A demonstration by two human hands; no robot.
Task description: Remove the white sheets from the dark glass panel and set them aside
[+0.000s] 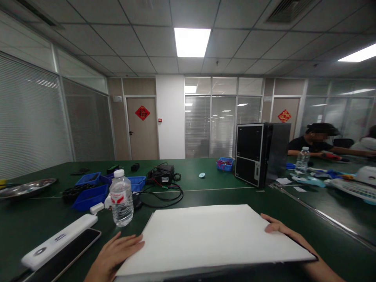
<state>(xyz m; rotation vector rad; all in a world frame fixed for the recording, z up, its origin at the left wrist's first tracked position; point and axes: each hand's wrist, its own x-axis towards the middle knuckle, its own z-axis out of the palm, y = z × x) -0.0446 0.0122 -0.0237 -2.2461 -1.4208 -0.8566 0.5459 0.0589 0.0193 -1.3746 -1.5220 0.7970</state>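
A large flat white board (211, 235) lies on the green table (205, 184) right in front of me. My left hand (117, 250) rests at its left edge, fingers stretched along the edge and touching it. At the board's right edge my right hand (279, 229) has its fingers curled over the top near the far right corner. A dark panel shows beneath the board along its near edge.
A water bottle (121, 203) stands left of the board, with a white power strip (58, 241) and a phone (67, 256) nearer me. Blue bins (91, 196), cables and a power supply (163, 175) lie behind. A black computer case (258, 154) stands at right. Other people sit at far right.
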